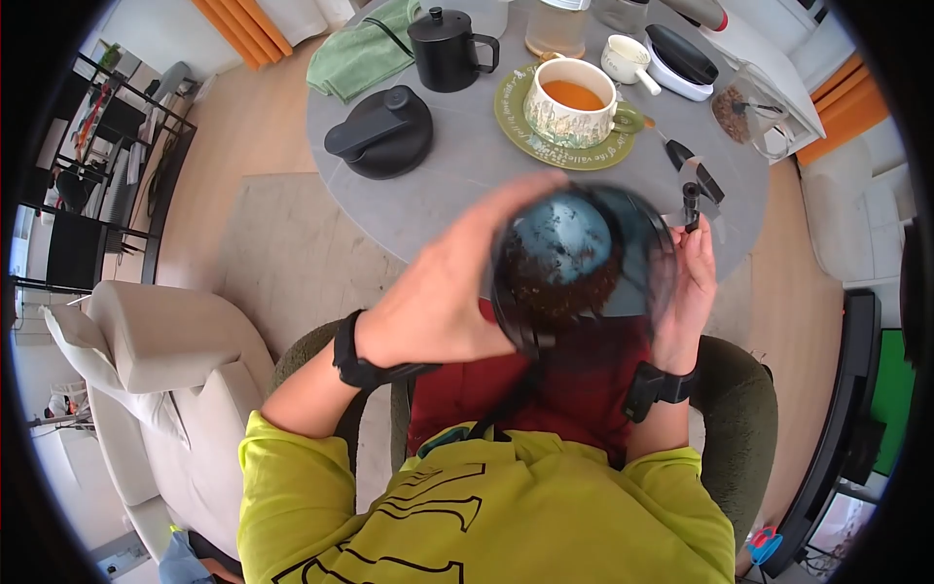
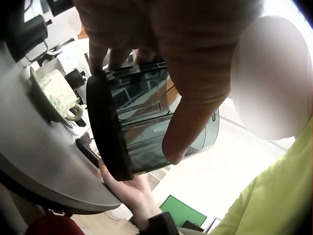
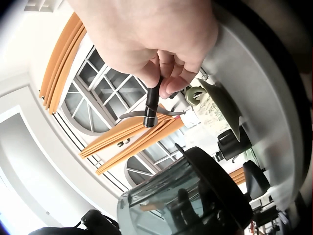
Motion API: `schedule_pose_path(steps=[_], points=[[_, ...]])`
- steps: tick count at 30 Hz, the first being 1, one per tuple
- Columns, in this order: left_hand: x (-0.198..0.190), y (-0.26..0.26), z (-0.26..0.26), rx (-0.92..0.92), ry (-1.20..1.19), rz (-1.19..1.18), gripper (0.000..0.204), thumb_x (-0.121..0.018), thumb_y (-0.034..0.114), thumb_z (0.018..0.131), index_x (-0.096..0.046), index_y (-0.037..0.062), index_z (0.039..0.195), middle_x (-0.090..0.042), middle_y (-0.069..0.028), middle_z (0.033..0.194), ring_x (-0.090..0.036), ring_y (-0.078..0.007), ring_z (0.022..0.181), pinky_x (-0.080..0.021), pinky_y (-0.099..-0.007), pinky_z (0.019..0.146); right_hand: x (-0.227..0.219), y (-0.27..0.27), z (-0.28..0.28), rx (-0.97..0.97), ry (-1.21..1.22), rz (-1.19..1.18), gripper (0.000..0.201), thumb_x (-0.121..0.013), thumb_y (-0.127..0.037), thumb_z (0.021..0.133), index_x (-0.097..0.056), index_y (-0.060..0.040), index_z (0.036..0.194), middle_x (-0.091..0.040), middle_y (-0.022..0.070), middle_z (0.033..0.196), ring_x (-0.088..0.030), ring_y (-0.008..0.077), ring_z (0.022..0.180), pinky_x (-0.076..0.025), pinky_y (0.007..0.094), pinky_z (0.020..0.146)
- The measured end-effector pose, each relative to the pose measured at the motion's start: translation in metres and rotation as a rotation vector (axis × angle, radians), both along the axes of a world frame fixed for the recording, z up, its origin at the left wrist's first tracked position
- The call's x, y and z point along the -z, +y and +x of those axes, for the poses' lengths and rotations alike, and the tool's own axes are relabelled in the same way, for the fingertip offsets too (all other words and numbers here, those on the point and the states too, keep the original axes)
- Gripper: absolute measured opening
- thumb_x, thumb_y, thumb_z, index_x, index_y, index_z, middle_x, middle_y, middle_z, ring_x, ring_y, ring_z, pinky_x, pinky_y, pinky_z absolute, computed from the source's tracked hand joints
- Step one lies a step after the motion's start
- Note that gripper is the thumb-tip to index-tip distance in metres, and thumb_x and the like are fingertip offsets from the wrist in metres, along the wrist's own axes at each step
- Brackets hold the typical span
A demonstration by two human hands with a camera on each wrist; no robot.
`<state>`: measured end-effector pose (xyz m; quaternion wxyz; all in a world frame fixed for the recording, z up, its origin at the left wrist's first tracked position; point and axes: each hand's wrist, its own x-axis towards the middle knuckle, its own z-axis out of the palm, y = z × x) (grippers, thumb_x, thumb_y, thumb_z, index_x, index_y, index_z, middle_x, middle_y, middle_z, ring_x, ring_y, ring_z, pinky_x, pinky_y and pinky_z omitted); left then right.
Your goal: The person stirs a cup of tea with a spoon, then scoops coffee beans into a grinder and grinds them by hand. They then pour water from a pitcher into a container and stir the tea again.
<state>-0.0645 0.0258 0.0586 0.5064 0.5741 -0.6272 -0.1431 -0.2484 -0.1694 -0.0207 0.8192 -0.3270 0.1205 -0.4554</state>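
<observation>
Tilted in front of the chest, a clear container (image 1: pixel 562 243) with a black rim has dark grounds clinging inside. My left hand (image 1: pixel 428 292) grips its side; in the left wrist view the thumb of this hand (image 2: pixel 195 63) lies along the clear wall (image 2: pixel 146 142). My right hand (image 1: pixel 693 282), right of the container, pinches a small black stem with curved metal blades (image 1: pixel 691 200). The right wrist view shows this stem (image 3: pixel 152 100) hanging from the fingertips of the hand (image 3: pixel 151 39), apart from the container (image 3: pixel 164 196).
On the round grey table (image 1: pixel 438 209) stand a cup of orange-brown liquid (image 1: pixel 572 107) on a green saucer (image 1: pixel 520 131), a black pot (image 1: pixel 446 54), a black lidded object (image 1: pixel 384 136), a green cloth (image 1: pixel 365 54), a small white cup (image 1: pixel 625 58) and a jar (image 1: pixel 735 112).
</observation>
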Motion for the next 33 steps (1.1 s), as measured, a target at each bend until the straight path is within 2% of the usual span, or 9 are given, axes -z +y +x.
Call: schedule_pose_path(steps=[1, 6, 9, 13, 14, 16, 20, 25, 33], points=[[0.004, 0.000, 0.003, -0.087, -0.059, -0.045, 0.096, -0.084, 0.012, 0.058, -0.032, 0.0031, 0.138, -0.044, -0.0174, 0.137, -0.046, -0.0335, 0.126, -0.039, -0.0396, 0.105, 0.001, 0.000, 0.000, -0.002, -0.002, 0.001, 0.024, -0.055, -0.010, 0.094, -0.052, 0.0038, 0.114, -0.058, 0.0099, 0.100, -0.052, 0.0155, 0.091, -0.044, 0.0280, 0.085], [0.010, -0.003, -0.003, -0.009, -0.019, -0.055, 0.099, -0.086, 0.014, 0.057, -0.031, 0.0018, 0.138, -0.045, -0.0185, 0.135, -0.048, -0.0329, 0.125, -0.042, -0.0381, 0.101, 0.000, -0.002, 0.000, -0.024, -0.039, 0.004, 0.023, -0.055, -0.009, 0.094, -0.054, 0.0041, 0.113, -0.058, 0.0101, 0.100, -0.052, 0.0159, 0.091, -0.044, 0.0288, 0.086], [0.010, -0.002, 0.000, -0.211, -0.019, 0.010, 0.105, -0.088, 0.018, 0.057, -0.026, 0.0015, 0.139, -0.046, -0.0208, 0.132, -0.048, -0.0337, 0.124, -0.041, -0.0388, 0.102, 0.003, -0.003, 0.000, -0.065, -0.103, -0.034, 0.024, -0.056, -0.009, 0.094, -0.054, 0.0041, 0.113, -0.058, 0.0096, 0.102, -0.052, 0.0155, 0.091, -0.044, 0.0288, 0.086], [0.012, 0.000, -0.009, -0.004, 0.058, 0.160, 0.110, -0.090, 0.021, 0.054, -0.024, 0.0006, 0.140, -0.045, -0.0197, 0.134, -0.048, -0.0313, 0.123, -0.038, -0.0388, 0.104, 0.000, -0.002, 0.001, -0.013, -0.005, -0.013, 0.024, -0.055, -0.009, 0.094, -0.054, 0.0035, 0.114, -0.059, 0.0089, 0.103, -0.052, 0.0148, 0.091, -0.043, 0.0286, 0.086], [0.015, 0.000, -0.007, -0.003, 0.064, 0.160, 0.110, -0.090, 0.021, 0.054, -0.024, 0.0006, 0.140, -0.045, -0.0197, 0.134, -0.048, -0.0313, 0.123, -0.038, -0.0388, 0.104, -0.002, -0.001, 0.002, -0.012, -0.018, -0.040, 0.024, -0.055, -0.009, 0.094, -0.054, 0.0032, 0.114, -0.059, 0.0087, 0.103, -0.053, 0.0146, 0.091, -0.043, 0.0285, 0.086], [0.017, 0.000, 0.003, -0.180, 0.081, 0.073, 0.112, -0.091, 0.021, 0.054, -0.023, 0.0000, 0.140, -0.044, -0.0195, 0.135, -0.046, -0.0286, 0.126, -0.036, -0.0377, 0.106, -0.002, 0.001, 0.002, -0.010, -0.034, -0.067, 0.024, -0.055, -0.009, 0.094, -0.054, 0.0030, 0.114, -0.059, 0.0086, 0.104, -0.053, 0.0143, 0.091, -0.043, 0.0283, 0.085], [0.023, -0.001, 0.002, -0.073, 0.261, 0.071, 0.112, -0.091, 0.020, 0.053, -0.025, -0.0007, 0.140, -0.044, -0.0193, 0.134, -0.044, -0.0286, 0.127, -0.035, -0.0377, 0.107, 0.001, -0.001, 0.002, -0.041, -0.039, -0.061, 0.024, -0.054, -0.010, 0.094, -0.054, 0.0020, 0.115, -0.060, 0.0081, 0.102, -0.053, 0.0145, 0.091, -0.043, 0.0282, 0.086], [0.015, -0.003, 0.001, -0.113, 0.142, 0.028, 0.106, -0.090, 0.019, 0.056, -0.027, 0.0011, 0.139, -0.049, -0.0189, 0.131, -0.050, -0.0308, 0.122, -0.041, -0.0382, 0.101, 0.000, -0.001, 0.000, -0.021, -0.011, -0.074, 0.023, -0.053, -0.010, 0.095, -0.054, 0.0011, 0.115, -0.061, 0.0073, 0.101, -0.053, 0.0144, 0.091, -0.043, 0.0281, 0.085], [0.008, -0.002, 0.005, -0.135, -0.076, 0.001, 0.107, -0.090, 0.017, 0.054, -0.028, 0.0017, 0.139, -0.046, -0.0180, 0.135, -0.048, -0.0303, 0.124, -0.040, -0.0382, 0.102, -0.002, 0.001, 0.001, -0.028, -0.048, -0.073, 0.022, -0.053, -0.010, 0.095, -0.055, 0.0001, 0.114, -0.062, 0.0070, 0.100, -0.054, 0.0140, 0.089, -0.043, 0.0286, 0.085]])
